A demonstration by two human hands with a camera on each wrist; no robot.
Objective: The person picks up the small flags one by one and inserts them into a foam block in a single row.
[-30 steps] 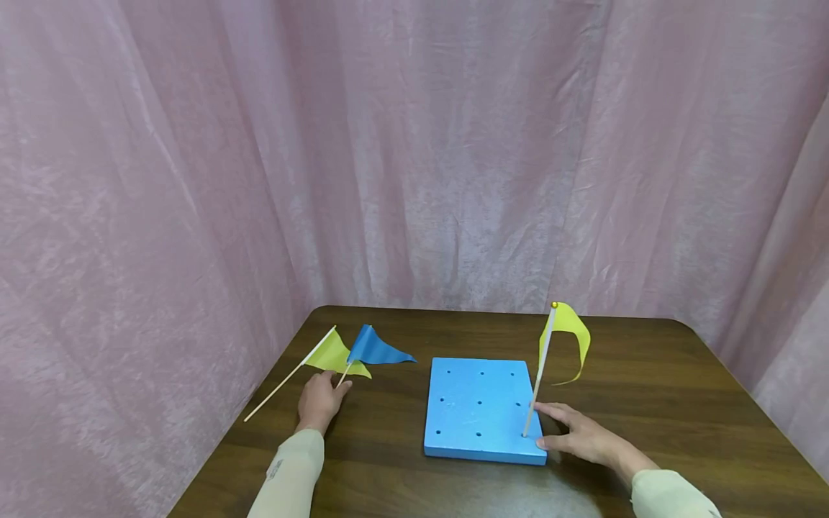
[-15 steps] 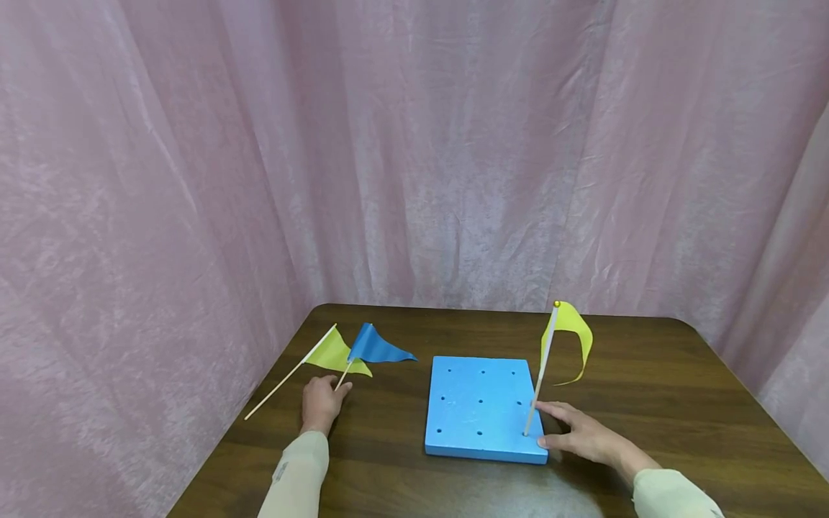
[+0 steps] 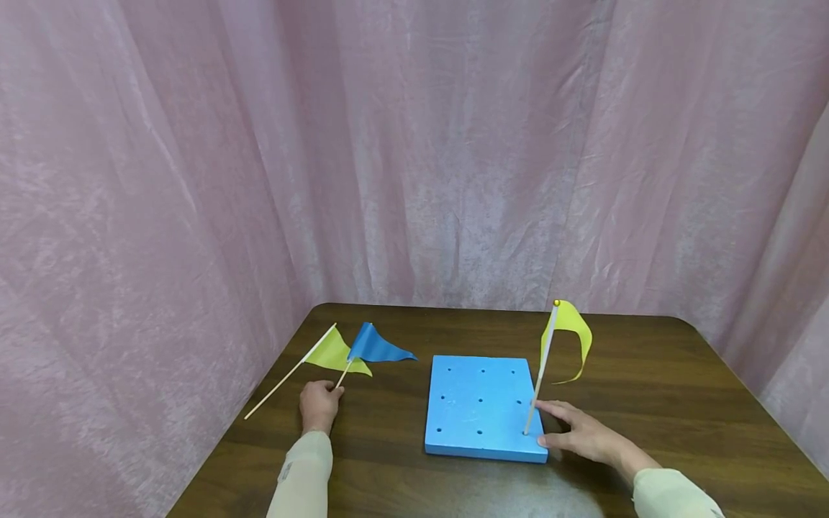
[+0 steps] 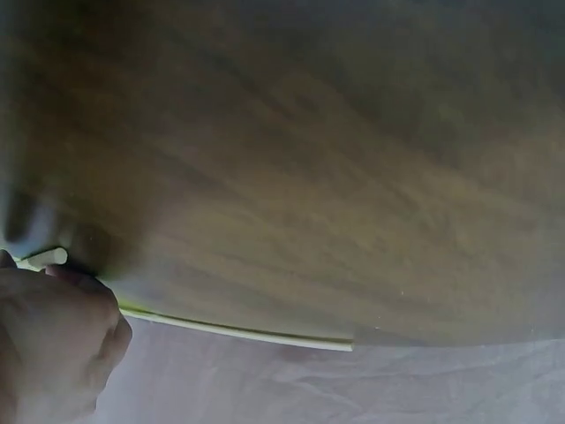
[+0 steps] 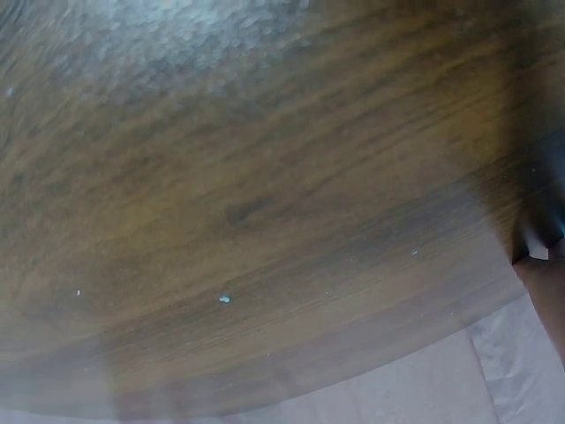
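Three flags: one yellow flag (image 3: 565, 338) upright in the blue foam board (image 3: 479, 409), near-right corner hole; one blue flag (image 3: 376, 348) and one more yellow flag on the table (image 3: 648, 403), left of board. Board shows nine holes. Left hand (image 3: 319, 404) curls around blue flag's stick end. Right hand (image 3: 579, 433), fingers relaxed, touches board's corner by the standing stick. No readable writing.

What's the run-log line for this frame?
left hand: grips blue flag stick | right hand: rests at blue foam board corner | yellow flag: upright in board's near-right hole | second yellow flag: lying on table
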